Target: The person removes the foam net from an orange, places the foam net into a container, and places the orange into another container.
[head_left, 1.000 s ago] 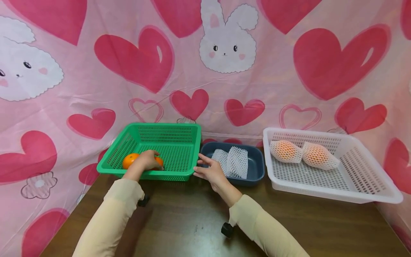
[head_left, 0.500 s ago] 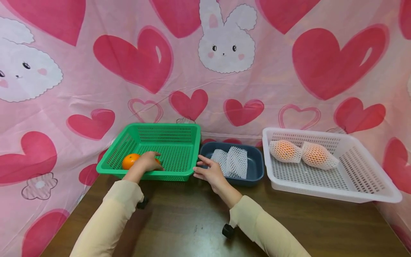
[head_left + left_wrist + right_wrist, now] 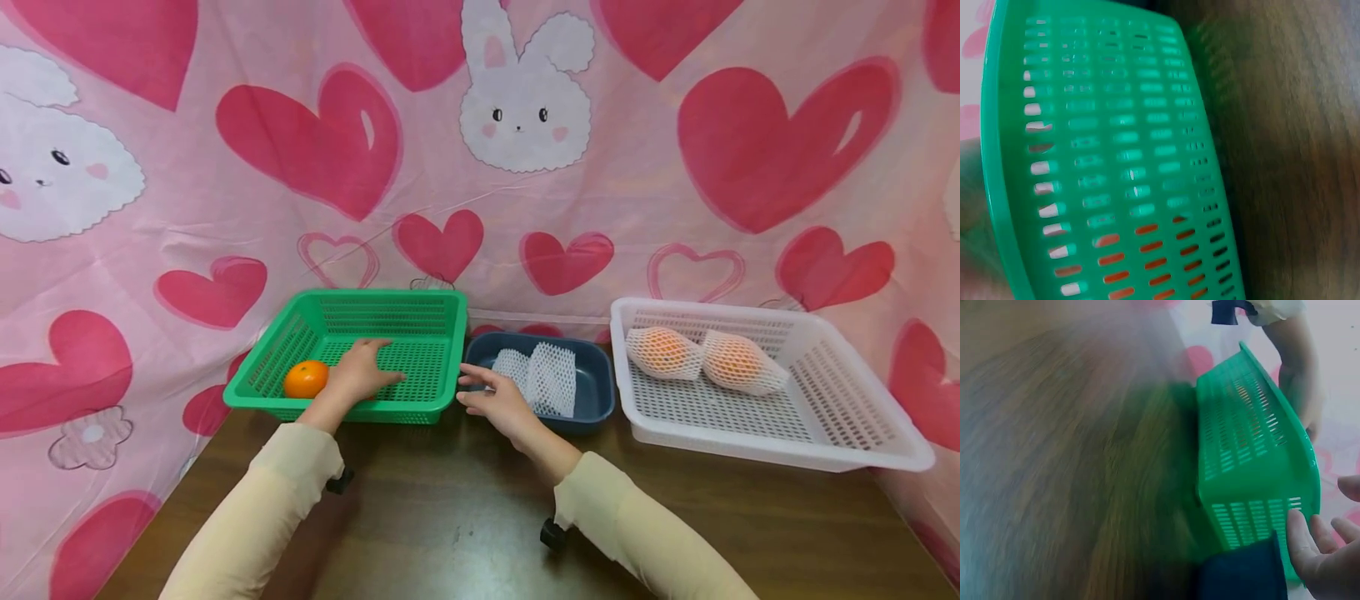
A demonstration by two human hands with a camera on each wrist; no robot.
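Observation:
In the head view, an orange [image 3: 306, 379] lies at the left end of the green slotted basket [image 3: 431, 407]. My left hand [image 3: 356, 372] reaches over the front rim just right of it, thumb and fingers spread apart, nothing showing between them. In the left wrist view, orange colour shows through the basket's slots [image 3: 1110, 258]; whether a second fruit lies under the hand is hidden. My right hand [image 3: 501, 408] hovers by the basket's right end with loosely bent fingers. In the right wrist view, its fingers [image 3: 1299, 540] are close to the basket's end wall; contact is unclear.
Right of the green basket stands a dark blue tray [image 3: 597, 390] with white foam net sleeves [image 3: 553, 379]. Farther right, a white basket [image 3: 750, 450] holds two net-wrapped orange fruits [image 3: 663, 353]. All stand on a brown wooden table [image 3: 457, 508] before a pink heart-print cloth [image 3: 645, 167].
My left hand has moved slightly right and opened wider; the orange colour once visible between its fingers no longer shows. My right hand has shifted slightly right, away from the basket rim.

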